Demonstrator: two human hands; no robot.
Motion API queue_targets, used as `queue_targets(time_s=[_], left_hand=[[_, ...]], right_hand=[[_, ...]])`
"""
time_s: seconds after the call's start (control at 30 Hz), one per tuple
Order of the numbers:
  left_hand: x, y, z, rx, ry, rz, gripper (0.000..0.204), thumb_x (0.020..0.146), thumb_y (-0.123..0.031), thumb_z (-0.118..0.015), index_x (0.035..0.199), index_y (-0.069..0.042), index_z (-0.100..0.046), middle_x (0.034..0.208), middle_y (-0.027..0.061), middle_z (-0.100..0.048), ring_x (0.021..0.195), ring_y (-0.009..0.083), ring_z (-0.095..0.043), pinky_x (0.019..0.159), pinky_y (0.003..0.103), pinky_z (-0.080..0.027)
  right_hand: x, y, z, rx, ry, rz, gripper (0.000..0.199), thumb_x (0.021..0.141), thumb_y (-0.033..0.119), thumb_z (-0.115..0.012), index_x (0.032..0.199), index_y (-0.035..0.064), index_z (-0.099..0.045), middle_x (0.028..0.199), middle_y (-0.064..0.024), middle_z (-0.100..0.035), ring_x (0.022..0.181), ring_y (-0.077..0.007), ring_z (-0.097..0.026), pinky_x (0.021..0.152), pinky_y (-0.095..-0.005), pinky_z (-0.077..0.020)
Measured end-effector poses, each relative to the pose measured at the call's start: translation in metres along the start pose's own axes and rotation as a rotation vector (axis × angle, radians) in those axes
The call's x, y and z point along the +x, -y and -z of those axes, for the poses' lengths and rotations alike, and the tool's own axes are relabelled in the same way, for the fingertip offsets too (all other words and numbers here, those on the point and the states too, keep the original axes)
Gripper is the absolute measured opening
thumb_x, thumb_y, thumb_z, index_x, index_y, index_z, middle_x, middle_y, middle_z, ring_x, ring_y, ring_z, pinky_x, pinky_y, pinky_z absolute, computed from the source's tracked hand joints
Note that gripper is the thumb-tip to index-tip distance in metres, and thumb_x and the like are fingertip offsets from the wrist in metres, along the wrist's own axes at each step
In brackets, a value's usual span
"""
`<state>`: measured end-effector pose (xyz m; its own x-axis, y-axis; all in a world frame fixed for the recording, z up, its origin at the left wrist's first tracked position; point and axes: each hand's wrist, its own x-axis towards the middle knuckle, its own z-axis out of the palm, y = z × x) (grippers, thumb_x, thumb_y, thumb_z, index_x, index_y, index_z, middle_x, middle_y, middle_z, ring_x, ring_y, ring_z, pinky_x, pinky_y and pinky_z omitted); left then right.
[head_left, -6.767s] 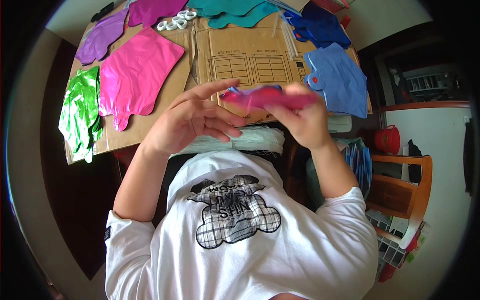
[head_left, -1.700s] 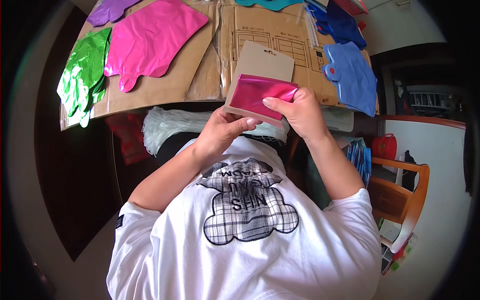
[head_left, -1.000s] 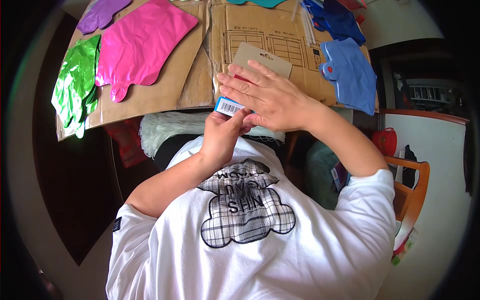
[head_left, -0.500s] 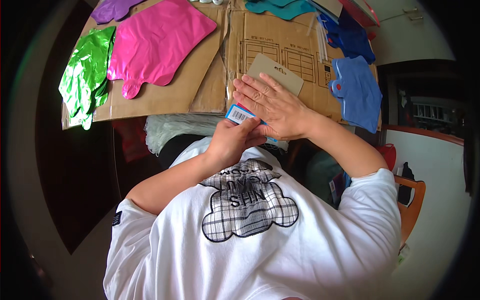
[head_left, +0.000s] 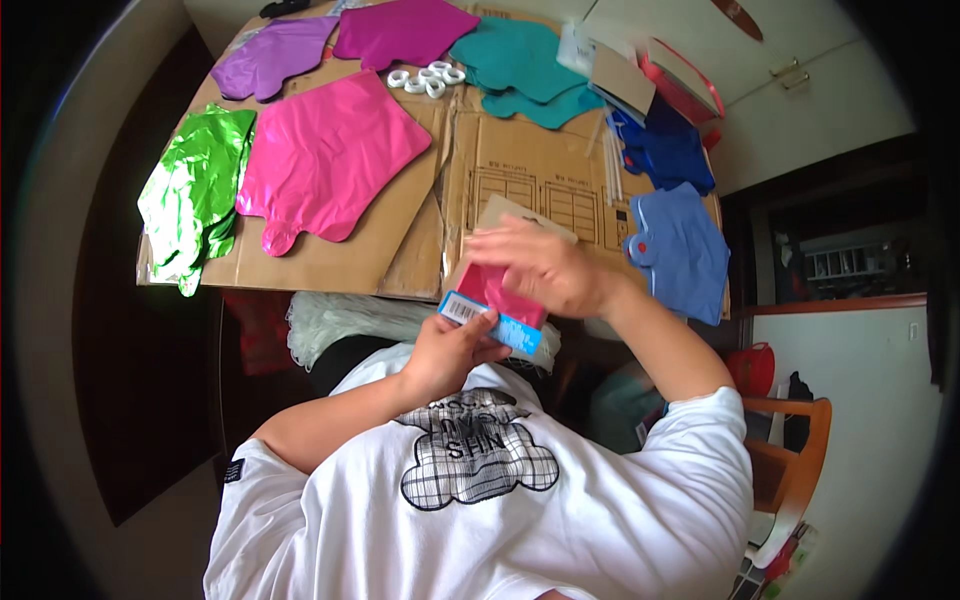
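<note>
My left hand [head_left: 448, 352] pinches the lower edge of a flat package [head_left: 518, 334] between thumb and fingers. The package has a tan backing card, a blue strip with a barcode and a folded pink foil sheet. Over its upper part hovers or rests my right hand [head_left: 540, 268], fingers stretched out and slightly blurred; I cannot tell if it touches. That hand hides part of the card. Beyond the hands, a large pink foil balloon [head_left: 335, 155] lies flat, with a shiny green foil balloon [head_left: 195, 190] to its left.
A cardboard sheet [head_left: 400, 235] covers the table. Along the back lie purple [head_left: 275, 58], magenta [head_left: 405, 30] and teal [head_left: 530, 65] foils, plus several white ribbon rolls [head_left: 434, 87]. On the right are white sticks [head_left: 613, 165], dark blue [head_left: 675, 155] and light blue [head_left: 685, 255] foils. A wooden chair [head_left: 800, 470] stands at right.
My right hand has lifted back from the barcode end, uncovering the pink foil in the package. My left hand keeps its grip. The view has tilted up, showing more of the table's back.
</note>
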<state>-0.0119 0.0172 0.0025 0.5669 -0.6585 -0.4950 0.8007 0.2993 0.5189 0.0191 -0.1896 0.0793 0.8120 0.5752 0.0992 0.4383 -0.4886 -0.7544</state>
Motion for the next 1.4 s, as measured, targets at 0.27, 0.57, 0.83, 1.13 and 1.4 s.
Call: queue_targets(time_s=[0.27,0.57,0.83,1.13,1.4], left_hand=[[-0.025,-0.029,0.012,0.115,0.068,-0.076,0.017,0.096,-0.018,-0.060,0.100,-0.002,-0.064,0.092,0.0073,-0.069,0.083,0.0174,-0.069,0.074,0.032,-0.060],[-0.022,-0.038,0.022,-0.002,-0.067,-0.088,0.013,0.094,-0.014,-0.062,0.095,-0.002,-0.065,0.084,0.0091,-0.070,0.071,0.0166,-0.068,0.067,0.032,-0.059],[-0.020,-0.035,0.022,0.055,-0.077,-0.054,0.012,0.093,-0.014,-0.065,0.093,-0.002,-0.066,0.082,0.0087,-0.070,0.070,0.0165,-0.068,0.067,0.034,-0.059],[-0.025,-0.040,0.019,0.070,-0.073,-0.043,0.017,0.095,-0.015,-0.062,0.093,0.001,-0.067,0.086,0.0085,-0.069,0.074,0.0161,-0.067,0.070,0.032,-0.059],[-0.024,-0.035,0.022,0.075,-0.054,-0.028,0.017,0.095,-0.015,-0.063,0.095,0.001,-0.066,0.087,0.0085,-0.069,0.076,0.0169,-0.068,0.070,0.032,-0.059]], right_hand=[[0.039,-0.066,0.091,-0.359,-0.520,-0.592,0.020,0.085,0.020,-0.068,0.091,0.0015,-0.072,0.076,-0.0104,-0.070,0.071,-0.0160,-0.066,0.067,-0.0310,-0.0508],[0.033,-0.118,0.136,-0.223,-0.588,-0.675,0.022,0.081,0.022,-0.070,0.091,0.0023,-0.073,0.071,-0.0094,-0.067,0.063,-0.0161,-0.061,0.064,-0.0322,-0.0498],[-0.021,-0.133,0.163,-0.386,-0.691,-0.821,0.021,0.079,0.022,-0.070,0.087,0.0030,-0.074,0.080,-0.0143,-0.071,0.075,-0.0218,-0.069,0.073,-0.0341,-0.0526],[-0.027,-0.132,0.184,-0.242,-0.778,-0.760,0.019,0.079,0.017,-0.071,0.088,-0.0002,-0.073,0.075,-0.0092,-0.070,0.067,-0.0145,-0.064,0.067,-0.0309,-0.0523],[-0.046,-0.124,0.177,-0.262,-0.567,-0.911,0.014,0.078,0.014,-0.070,0.085,0.0014,-0.073,0.074,-0.0092,-0.069,0.066,-0.0160,-0.064,0.064,-0.0311,-0.0511]])
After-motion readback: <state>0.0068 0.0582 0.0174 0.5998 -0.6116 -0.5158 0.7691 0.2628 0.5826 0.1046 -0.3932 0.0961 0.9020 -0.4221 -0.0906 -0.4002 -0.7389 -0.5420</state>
